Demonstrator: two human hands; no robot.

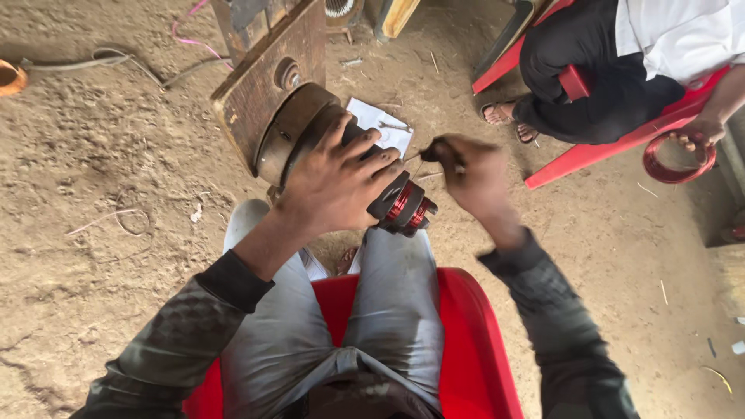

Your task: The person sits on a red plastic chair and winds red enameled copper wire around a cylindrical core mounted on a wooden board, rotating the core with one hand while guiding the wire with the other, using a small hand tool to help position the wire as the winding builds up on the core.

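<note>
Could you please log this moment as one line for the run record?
left hand: gripping dark winding former with red wire | right hand: closed on thin tool | seat: red chair | nearby: second person holding red wire coil

Informal motor-repair workshop – bare dirt floor [101, 155], red plastic chairs [473, 334], copper-wound motor part [403, 206], wire coil [673, 159], stray wires [116, 66] on ground
</note>
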